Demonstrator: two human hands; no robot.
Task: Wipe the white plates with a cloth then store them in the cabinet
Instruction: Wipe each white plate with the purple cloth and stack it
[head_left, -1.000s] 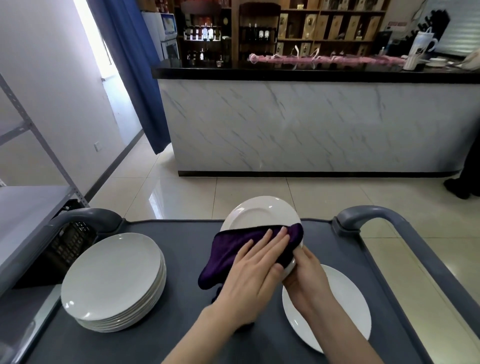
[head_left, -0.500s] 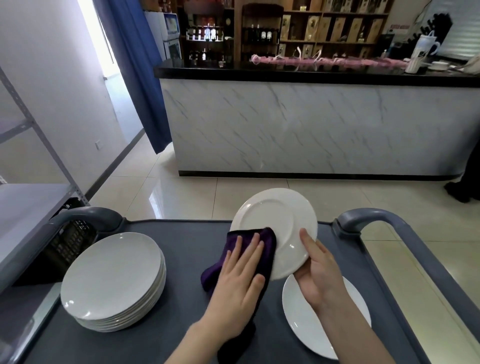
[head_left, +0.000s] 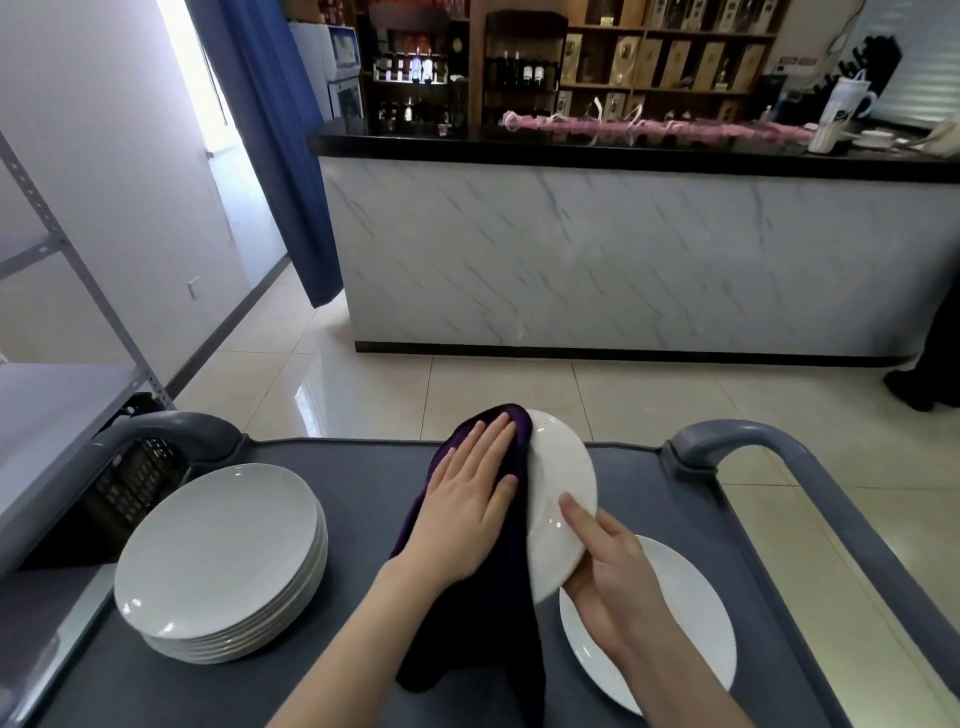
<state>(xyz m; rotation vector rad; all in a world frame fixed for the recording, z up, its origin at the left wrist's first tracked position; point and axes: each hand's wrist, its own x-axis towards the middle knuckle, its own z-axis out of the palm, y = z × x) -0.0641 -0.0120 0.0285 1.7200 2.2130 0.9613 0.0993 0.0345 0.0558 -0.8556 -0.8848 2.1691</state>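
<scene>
My right hand (head_left: 608, 571) grips the lower edge of a white plate (head_left: 558, 488), held on edge and tilted above the grey cart top (head_left: 363, 467). My left hand (head_left: 467, 509) lies flat, fingers straight, pressing a dark purple cloth (head_left: 467, 634) against the plate's left face. The cloth hangs down onto the cart. A single white plate (head_left: 691, 639) lies flat under my right wrist. A stack of several white plates (head_left: 218, 556) stands on the cart's left side.
Grey cart handles (head_left: 737, 441) curve up at the far corners. A metal shelf rack (head_left: 52, 405) stands to the left. A marble-fronted counter (head_left: 623, 260) with a black top lies ahead across the tiled floor, a blue curtain (head_left: 280, 156) to its left.
The held plate has turned from facing me to standing on edge. My left hand has slid the cloth up and round onto the plate's left side.
</scene>
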